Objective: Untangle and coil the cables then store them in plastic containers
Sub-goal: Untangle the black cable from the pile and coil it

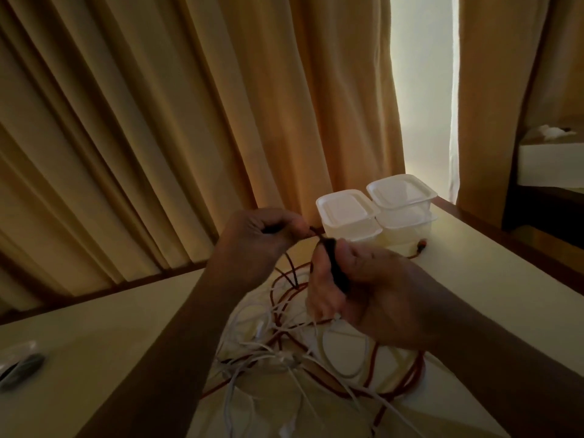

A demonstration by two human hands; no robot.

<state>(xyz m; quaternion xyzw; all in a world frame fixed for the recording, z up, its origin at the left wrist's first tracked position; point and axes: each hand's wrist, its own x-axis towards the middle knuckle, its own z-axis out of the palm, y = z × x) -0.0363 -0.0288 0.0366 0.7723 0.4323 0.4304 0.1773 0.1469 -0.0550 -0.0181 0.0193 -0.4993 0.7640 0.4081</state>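
A tangle of white cables (pixel 268 352) and a red cable (pixel 414 371) lies on the pale table (pixel 126 317) under my hands. My left hand (pixel 259 238) pinches a thin dark-red cable end above the pile. My right hand (pixel 373 286) grips a dark bundle of coiled cable (pixel 335 267), with a short strand running between the two hands. Behind them stand several lidded clear plastic containers (pixel 347 213), stacked two high in two piles. A red plug end (pixel 422 245) lies beside the containers.
Tan curtains (pixel 158 121) hang close behind the table, with a bright gap at the right. A small dark object in clear wrap (pixel 19 365) lies at the table's left edge. A dark shelf with a white box (pixel 550 165) is at far right.
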